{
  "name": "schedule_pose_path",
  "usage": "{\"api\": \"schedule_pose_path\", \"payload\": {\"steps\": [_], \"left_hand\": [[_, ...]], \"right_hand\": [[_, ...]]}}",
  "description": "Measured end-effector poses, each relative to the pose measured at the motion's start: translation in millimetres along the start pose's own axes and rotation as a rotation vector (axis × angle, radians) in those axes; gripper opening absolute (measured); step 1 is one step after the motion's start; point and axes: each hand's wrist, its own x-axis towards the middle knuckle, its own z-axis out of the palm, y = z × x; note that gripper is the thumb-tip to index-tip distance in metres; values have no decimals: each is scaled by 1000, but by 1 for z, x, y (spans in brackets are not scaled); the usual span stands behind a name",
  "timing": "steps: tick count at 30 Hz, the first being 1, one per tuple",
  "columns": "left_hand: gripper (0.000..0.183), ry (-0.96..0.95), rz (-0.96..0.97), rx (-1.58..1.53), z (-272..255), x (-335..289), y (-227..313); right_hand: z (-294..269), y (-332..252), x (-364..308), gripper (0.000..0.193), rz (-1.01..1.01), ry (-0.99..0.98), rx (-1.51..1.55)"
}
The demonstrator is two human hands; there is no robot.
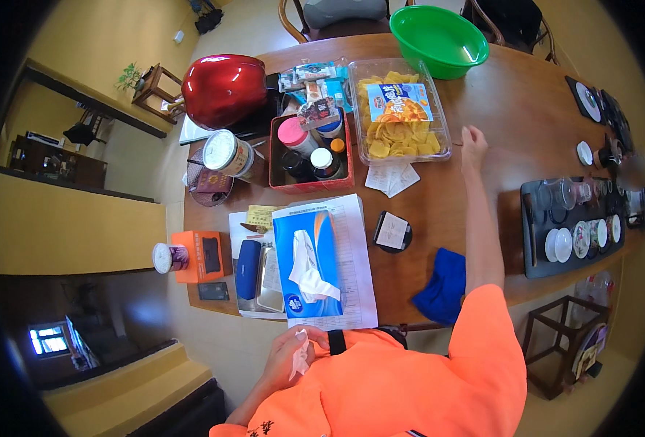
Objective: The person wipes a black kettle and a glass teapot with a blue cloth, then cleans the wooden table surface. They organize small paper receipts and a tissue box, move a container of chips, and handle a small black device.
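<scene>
My left hand (282,358), low in the view near my body, is closed around a crumpled white tissue (301,355). Just beyond it lies a blue tissue box (286,251) with a tissue sticking out of its slot, resting on papers. My right arm reaches forward over the table. At its end my right hand (473,148) is closed beside the right edge of a clear plastic box of yellow chips (404,142). Whatever its fingers may hold is too small to make out. White paper packets (392,178) lie by the box's near edge.
Left of the chips stands a red tin (311,186) of bottles, with a shiny red container (224,91) behind. A green basin (439,42) sits at the far edge. A blue cloth (442,285) lies by my right arm; a tea tray (574,226) with cups is further right.
</scene>
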Motion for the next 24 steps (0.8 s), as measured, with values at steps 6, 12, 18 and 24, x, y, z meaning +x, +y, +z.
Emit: {"api": "schedule_pose_path", "payload": {"steps": [6, 12, 18, 24], "left_hand": [[32, -41, 17, 4, -4, 3, -8], [32, -97, 4, 25, -9, 3, -8], [32, -113, 44, -9, -24, -4, -12], [32, -96, 108, -61, -51, -15, -19]], "right_hand": [[-34, 0, -93, 38, 22, -275, -390], [-1, -53, -155, 62, -115, -394, -857], [41, -69, -166, 84, 15, -409, -1010], [65, -80, -176, 87, 19, -390, -1099]]}}
